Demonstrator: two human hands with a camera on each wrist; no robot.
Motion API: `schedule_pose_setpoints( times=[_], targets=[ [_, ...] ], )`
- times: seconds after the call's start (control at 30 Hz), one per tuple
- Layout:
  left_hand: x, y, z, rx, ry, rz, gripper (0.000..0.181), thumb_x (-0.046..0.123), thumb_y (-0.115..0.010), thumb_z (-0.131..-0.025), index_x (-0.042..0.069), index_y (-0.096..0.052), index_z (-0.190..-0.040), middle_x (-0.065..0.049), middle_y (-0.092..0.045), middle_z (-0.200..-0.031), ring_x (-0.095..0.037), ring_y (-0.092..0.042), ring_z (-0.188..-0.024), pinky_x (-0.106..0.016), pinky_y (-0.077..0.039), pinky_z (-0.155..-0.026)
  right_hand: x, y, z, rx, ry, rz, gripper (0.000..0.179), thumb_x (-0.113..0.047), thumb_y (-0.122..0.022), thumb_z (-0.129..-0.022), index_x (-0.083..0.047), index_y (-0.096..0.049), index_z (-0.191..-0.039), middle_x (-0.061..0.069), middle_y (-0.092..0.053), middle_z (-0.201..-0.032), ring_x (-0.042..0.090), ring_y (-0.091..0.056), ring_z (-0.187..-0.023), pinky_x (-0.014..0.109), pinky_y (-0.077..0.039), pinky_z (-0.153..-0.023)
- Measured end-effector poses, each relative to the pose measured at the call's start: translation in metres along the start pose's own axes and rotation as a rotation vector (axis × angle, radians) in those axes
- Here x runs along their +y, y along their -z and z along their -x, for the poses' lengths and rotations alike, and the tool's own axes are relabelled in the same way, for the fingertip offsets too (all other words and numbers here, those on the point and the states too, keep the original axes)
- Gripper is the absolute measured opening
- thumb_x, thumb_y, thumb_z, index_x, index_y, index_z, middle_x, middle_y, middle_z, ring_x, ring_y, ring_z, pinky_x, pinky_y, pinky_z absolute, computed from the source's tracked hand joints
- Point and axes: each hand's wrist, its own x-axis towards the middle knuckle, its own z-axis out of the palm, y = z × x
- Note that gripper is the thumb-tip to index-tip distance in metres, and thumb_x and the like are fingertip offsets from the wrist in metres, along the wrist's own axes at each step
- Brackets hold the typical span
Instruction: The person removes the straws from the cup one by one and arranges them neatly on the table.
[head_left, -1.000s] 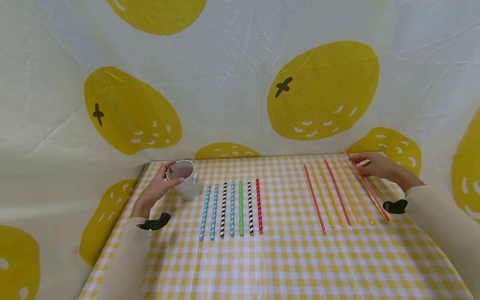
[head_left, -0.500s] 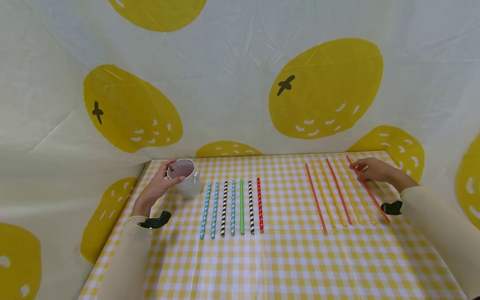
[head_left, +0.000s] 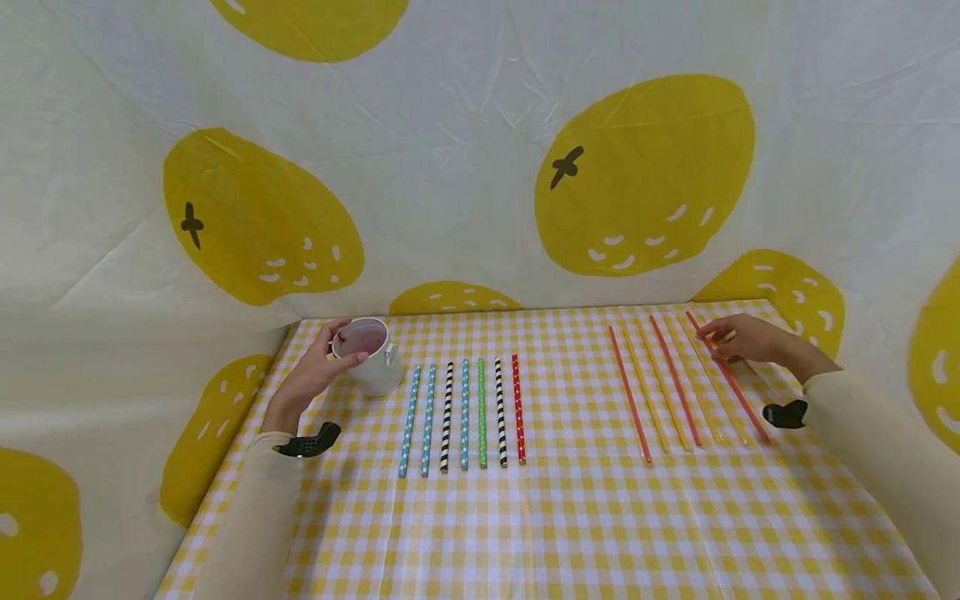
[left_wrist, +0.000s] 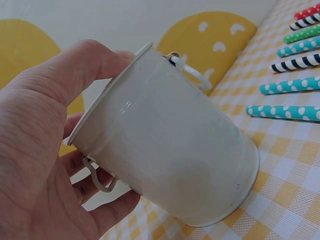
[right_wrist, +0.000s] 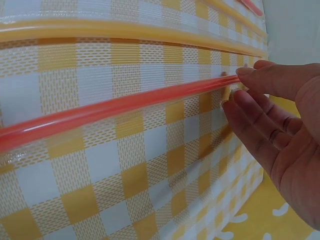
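At the left of the table, my left hand (head_left: 311, 379) holds a small white metal bucket (head_left: 381, 379) by its rim, thumb at the near side. The left wrist view shows the bucket (left_wrist: 175, 135) tilted in that camera, with a loop handle on each side. My right hand (head_left: 750, 337) pinches a red plastic straw (head_left: 738, 392) near its far end, at the right end of a row. Between thumb and fingertips in the right wrist view, the straw (right_wrist: 115, 107) lies along the cloth. Beside it lie thin yellow straws (head_left: 662, 387) and red ones (head_left: 677, 383).
Left of centre, several patterned paper straws lie side by side: blue dotted (head_left: 409, 421), black-striped (head_left: 447, 417), green dotted (head_left: 482, 412) and red dotted (head_left: 519, 408). A yellow checked tablecloth (head_left: 570, 517) covers the table. Behind it hangs a lemon-print sheet (head_left: 450, 192).
The red straw has come down from a slightly raised, tilted position to lie beside the other plastic straws, my right hand still on it. My left hand and the bucket have stayed put.
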Motion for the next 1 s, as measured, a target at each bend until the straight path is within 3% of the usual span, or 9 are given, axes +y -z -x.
schedule_pose_setpoints(
  times=[0.17, 0.4, 0.6, 0.73, 0.87, 1.0],
  targets=[
    [-0.003, 0.001, 0.000, 0.006, 0.010, -0.001, 0.088, 0.031, -0.071, -0.097, 0.020, -0.014, -0.163, -0.016, -0.019, -0.163, -0.042, -0.033, -0.138, -0.057, -0.033, -0.107, -0.005, 0.002, 0.000, -0.003, 0.004, 0.006, 0.042, 0.002, -0.061, -0.099, 0.018, -0.049, -0.136, 0.044, -0.049, -0.133, 0.052, -0.056, -0.117, 0.041, -0.058, -0.078],
    [-0.002, 0.002, 0.006, 0.009, -0.001, -0.009, 0.091, 0.036, -0.072, -0.095, 0.023, -0.015, -0.164, -0.013, -0.016, -0.166, -0.041, -0.025, -0.146, -0.062, -0.032, -0.108, -0.014, 0.003, -0.002, 0.000, 0.011, 0.039, 0.044, -0.006, -0.057, -0.103, 0.017, -0.047, -0.139, 0.042, -0.050, -0.134, 0.039, -0.064, -0.103, 0.044, -0.057, -0.079],
    [0.000, 0.004, 0.014, 0.024, -0.019, -0.036, 0.093, 0.038, -0.073, -0.095, 0.025, -0.012, -0.164, -0.012, -0.013, -0.168, -0.042, -0.018, -0.150, -0.065, -0.030, -0.108, -0.046, -0.001, -0.001, 0.082, 0.056, 0.141, 0.050, -0.022, -0.059, -0.104, 0.013, -0.052, -0.138, 0.036, -0.056, -0.133, 0.046, -0.061, -0.112, 0.054, -0.052, -0.088],
    [0.002, 0.008, 0.014, 0.072, -0.079, -0.085, 0.089, 0.037, -0.073, -0.095, 0.021, -0.018, -0.163, -0.011, -0.022, -0.165, -0.040, -0.022, -0.149, -0.066, -0.029, -0.110, -0.071, -0.006, 0.000, 0.137, 0.097, 0.158, 0.053, -0.026, -0.056, -0.106, 0.012, -0.049, -0.142, 0.035, -0.052, -0.139, 0.053, -0.053, -0.122, 0.065, -0.044, -0.094],
    [0.010, 0.010, 0.011, 0.145, -0.180, -0.220, 0.079, 0.035, -0.072, -0.096, 0.016, -0.030, -0.160, -0.013, -0.033, -0.161, -0.040, -0.028, -0.147, -0.068, -0.026, -0.111, -0.095, -0.015, 0.000, 0.200, 0.160, 0.161, 0.053, -0.024, -0.056, -0.106, 0.008, -0.044, -0.147, 0.034, -0.048, -0.142, 0.053, -0.049, -0.125, 0.066, -0.043, -0.095],
    [0.028, 0.005, 0.013, 0.176, -0.284, -0.393, 0.071, 0.030, -0.070, -0.098, 0.006, -0.036, -0.156, -0.019, -0.039, -0.154, -0.044, -0.035, -0.140, -0.066, -0.029, -0.109, -0.124, -0.027, 0.003, 0.260, 0.243, 0.220, 0.053, -0.016, -0.057, -0.105, 0.005, -0.041, -0.151, 0.031, -0.046, -0.144, 0.049, -0.051, -0.124, 0.064, -0.044, -0.094]
  ],
)
